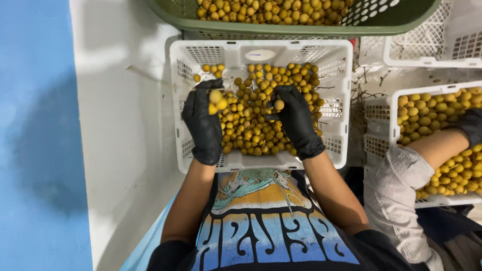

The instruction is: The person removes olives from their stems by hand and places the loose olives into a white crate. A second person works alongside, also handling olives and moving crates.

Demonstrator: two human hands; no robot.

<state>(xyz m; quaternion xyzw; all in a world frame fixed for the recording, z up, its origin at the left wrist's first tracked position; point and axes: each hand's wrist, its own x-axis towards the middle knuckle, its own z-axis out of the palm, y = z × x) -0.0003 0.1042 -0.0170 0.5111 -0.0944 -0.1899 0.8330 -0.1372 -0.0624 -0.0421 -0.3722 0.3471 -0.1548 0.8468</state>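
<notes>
A white slotted plastic crate [336,55] in front of me holds many small round yellow fruits [256,120]. My left hand [203,125], in a black glove, is closed around a few of these fruits at the crate's left side. My right hand [296,120], also black-gloved, pinches one yellow fruit [279,105] between thumb and fingers above the pile in the middle of the crate.
A green basket [401,20] full of the same fruits stands beyond the crate. To the right, another white crate [394,100] of fruits has a co-worker's gloved hand [472,125] and striped sleeve [396,195] over it. Dry twigs [364,95] lie between the crates. A white wall panel [125,125] runs on the left.
</notes>
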